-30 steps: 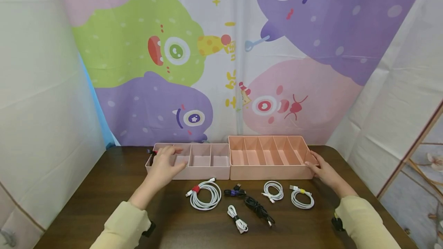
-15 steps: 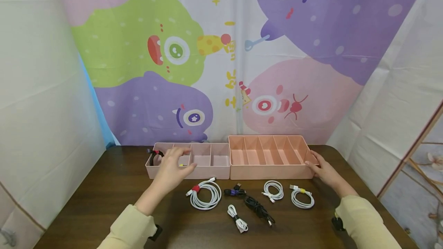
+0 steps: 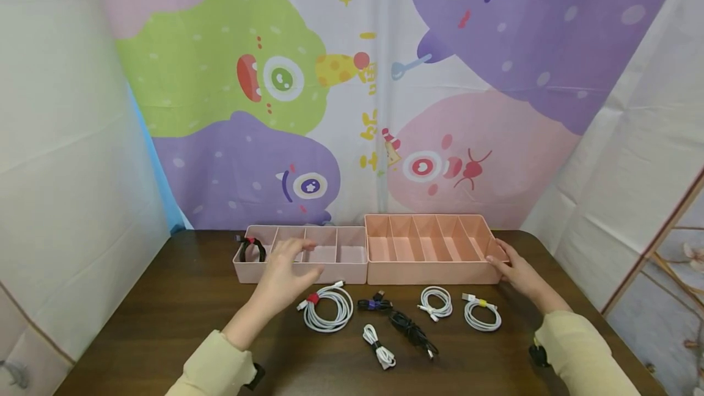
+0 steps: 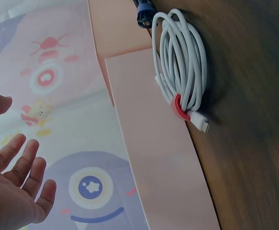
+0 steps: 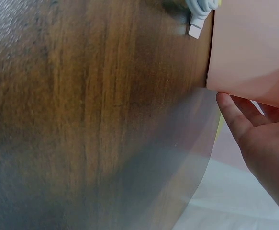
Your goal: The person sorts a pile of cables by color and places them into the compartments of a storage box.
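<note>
My left hand (image 3: pixel 283 274) hovers over the front of the pale pink divided box (image 3: pixel 330 274), fingers spread and nothing in them. In the left wrist view, its loosely bent fingers show apart from the box. A black cable with a red tie (image 3: pixel 254 250) sits in that box's leftmost compartment, its plug over the left rim. The hand hides part of the compartment beside it. At the far end of the peach divided box (image 3: pixel 434 274), my right hand (image 3: pixel 517 271) rests its fingers and thumb against the end wall; the right wrist view shows the thumb tip at the lower corner.
Before the boxes lie a white cable with a red tie (image 3: pixel 330 321), a black cable with a purple tie (image 3: pixel 375 305), a longer black cable (image 3: pixel 411 332), a white cable with a black tie (image 3: pixel 378 347), a white coil (image 3: pixel 437 303) and a yellow-tied white cable (image 3: pixel 482 315).
My left hand has moved right along the pale pink box, uncovering the black cable in the leftmost compartment. My right hand stays at the end of the peach box.
</note>
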`<state>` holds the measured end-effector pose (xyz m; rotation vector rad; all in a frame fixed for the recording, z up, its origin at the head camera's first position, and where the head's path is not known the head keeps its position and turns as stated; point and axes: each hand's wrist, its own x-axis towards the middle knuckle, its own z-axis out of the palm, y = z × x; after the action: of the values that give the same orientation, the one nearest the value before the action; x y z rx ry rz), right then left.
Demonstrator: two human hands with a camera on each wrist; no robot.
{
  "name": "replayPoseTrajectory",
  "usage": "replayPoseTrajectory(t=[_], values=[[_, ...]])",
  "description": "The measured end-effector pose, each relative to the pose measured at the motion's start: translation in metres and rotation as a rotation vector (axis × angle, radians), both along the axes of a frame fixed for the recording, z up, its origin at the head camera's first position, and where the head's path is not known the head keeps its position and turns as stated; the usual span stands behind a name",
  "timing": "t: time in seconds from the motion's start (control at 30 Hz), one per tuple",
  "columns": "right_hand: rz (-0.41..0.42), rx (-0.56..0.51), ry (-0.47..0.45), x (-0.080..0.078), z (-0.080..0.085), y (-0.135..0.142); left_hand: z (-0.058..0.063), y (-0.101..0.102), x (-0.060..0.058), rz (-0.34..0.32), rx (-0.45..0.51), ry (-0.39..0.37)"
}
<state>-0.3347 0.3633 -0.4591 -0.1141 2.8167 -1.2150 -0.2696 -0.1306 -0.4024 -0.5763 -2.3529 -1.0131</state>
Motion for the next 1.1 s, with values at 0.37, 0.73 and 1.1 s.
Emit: replayPoseTrajectory(t=[0.37,0.73,1.1], values=[[0.019,-0.010,0.043,0.001,0.002,0.003,-0.004,0.011,0.005,-0.042,-0.009,0.003],[-0.001,0.010,0.009,0.000,0.007,-0.002,-0.013,0.019,0.008,-0.106,-0.020,0.037],[0.004,-0.010,0.022,0.004,0.003,-0.002,-0.027,0.025,0.012,-0.154,-0.047,-0.054]])
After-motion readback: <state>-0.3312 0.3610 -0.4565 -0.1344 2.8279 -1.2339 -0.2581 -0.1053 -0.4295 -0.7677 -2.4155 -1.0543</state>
